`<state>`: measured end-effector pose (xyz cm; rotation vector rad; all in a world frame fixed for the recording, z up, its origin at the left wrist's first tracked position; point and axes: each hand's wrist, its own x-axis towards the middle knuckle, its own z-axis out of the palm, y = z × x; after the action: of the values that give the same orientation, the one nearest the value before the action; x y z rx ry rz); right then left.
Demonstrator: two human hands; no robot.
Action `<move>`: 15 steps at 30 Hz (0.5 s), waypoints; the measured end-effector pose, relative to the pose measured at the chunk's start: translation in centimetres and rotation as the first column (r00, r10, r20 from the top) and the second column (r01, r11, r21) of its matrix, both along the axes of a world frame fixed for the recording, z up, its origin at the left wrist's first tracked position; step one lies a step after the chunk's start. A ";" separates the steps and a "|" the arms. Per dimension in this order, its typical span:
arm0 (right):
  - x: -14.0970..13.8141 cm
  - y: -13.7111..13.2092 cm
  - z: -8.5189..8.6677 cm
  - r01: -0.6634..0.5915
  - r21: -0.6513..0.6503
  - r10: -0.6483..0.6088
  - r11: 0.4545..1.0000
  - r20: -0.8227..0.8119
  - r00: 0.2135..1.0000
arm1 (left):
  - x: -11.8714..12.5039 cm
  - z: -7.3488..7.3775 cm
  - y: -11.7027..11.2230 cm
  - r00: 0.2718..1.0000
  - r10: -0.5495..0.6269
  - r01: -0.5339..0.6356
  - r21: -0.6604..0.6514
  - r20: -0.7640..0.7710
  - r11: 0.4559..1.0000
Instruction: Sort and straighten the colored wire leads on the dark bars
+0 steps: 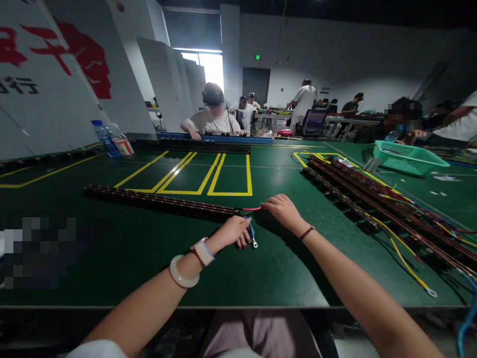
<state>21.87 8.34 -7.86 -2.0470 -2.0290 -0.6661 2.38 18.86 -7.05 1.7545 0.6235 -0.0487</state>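
A long dark bar [160,200] with copper-coloured strips lies across the table in front of me, its near end at my hands. From that end runs a thin red wire [252,209], stretched to the right. My right hand [282,211] pinches its free end between closed fingertips. At the bar's end, my left hand [230,232] is closed around a blue wire [252,229], thumb on top and fingers curled beneath. A ring terminal [255,244] hangs from the blue wire below my fingers. Part of the wire's root is hidden by my left hand.
Several similar bars [350,191] with coloured wires lie at right, near a green basket [410,158]. A yellow wire [408,266] with a ring terminal reaches toward the front edge. Bottles [112,139] stand at back left. A person [214,117] sits opposite, behind more bars [194,146].
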 end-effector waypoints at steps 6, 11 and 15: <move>-1.5 -0.4 0.4 0.000 -0.013 -0.002 1.000 -0.191 0.982 | -0.1 0.4 -0.4 0.998 0.069 -0.069 0.156 0.007 0.985; -4.0 -0.6 -0.6 -0.043 -0.066 0.016 0.997 -0.366 0.931 | -0.5 0.9 -0.3 0.958 0.076 -0.135 0.203 0.275 0.970; -4.9 -0.5 -1.3 0.036 -0.099 -0.071 0.994 -0.373 0.925 | -0.5 0.8 -0.5 0.977 0.048 -0.055 0.025 0.209 0.998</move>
<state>16.97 7.82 -9.14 -2.0901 -1.8145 -0.1665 1.90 18.40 -6.21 1.7449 0.5177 0.1799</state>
